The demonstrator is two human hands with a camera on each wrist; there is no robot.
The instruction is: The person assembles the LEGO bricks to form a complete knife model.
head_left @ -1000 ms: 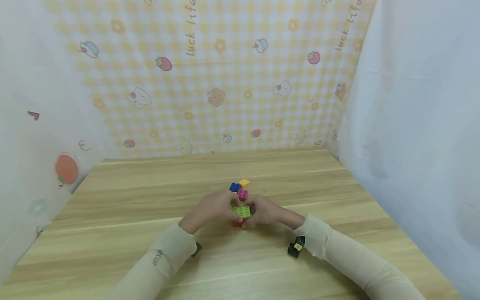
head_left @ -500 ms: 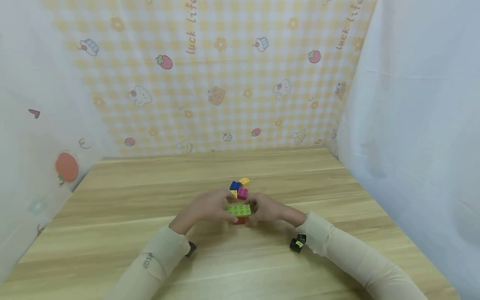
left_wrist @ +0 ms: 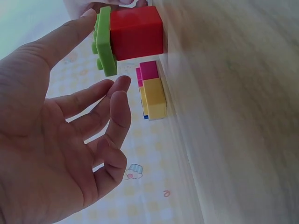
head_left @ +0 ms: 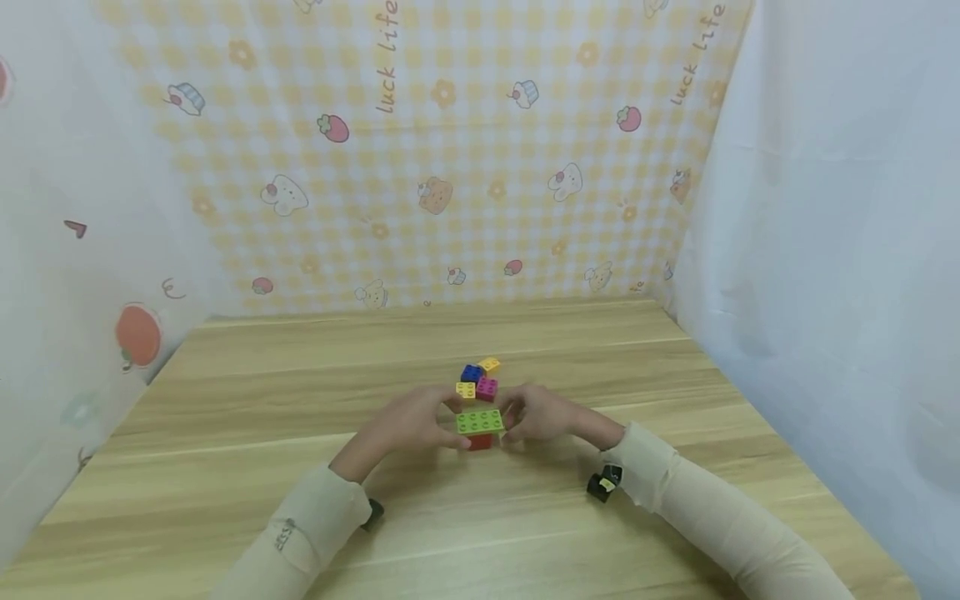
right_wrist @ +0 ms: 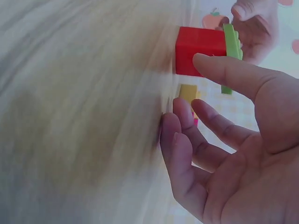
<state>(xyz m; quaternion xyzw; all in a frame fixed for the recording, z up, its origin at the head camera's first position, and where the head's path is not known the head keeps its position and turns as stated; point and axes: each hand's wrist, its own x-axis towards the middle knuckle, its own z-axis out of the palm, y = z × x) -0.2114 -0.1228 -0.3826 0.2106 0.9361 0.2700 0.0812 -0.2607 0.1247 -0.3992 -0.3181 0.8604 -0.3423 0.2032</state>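
A lime-green building-block plate (head_left: pixel 480 422) with two rows of studs lies flat on a red block (left_wrist: pixel 137 32), which stands on the wooden table. The plate overhangs the red block at its sides. My left hand (head_left: pixel 423 419) is at the left of this stack, fingers loosely bent. Its thumb tip is at the plate's edge; whether it touches, I cannot tell. On the right side is my right hand (head_left: pixel 542 414), with its thumb (right_wrist: pixel 224 67) in front of the red block and its other fingers spread and relaxed. Neither hand grips anything.
Just behind the stack sit a light yellow block (head_left: pixel 466 390), a magenta block (head_left: pixel 487 388), a blue block (head_left: pixel 472 373) and an orange-yellow block (head_left: pixel 490 364). A patterned curtain (head_left: pixel 435 150) hangs behind the wooden table (head_left: pixel 300 350); a white curtain (head_left: pixel 810 208) is at the right.
My left hand has drawn back to the left from the green plate, uncovering it and the light yellow block. The right hand has shifted slightly right.
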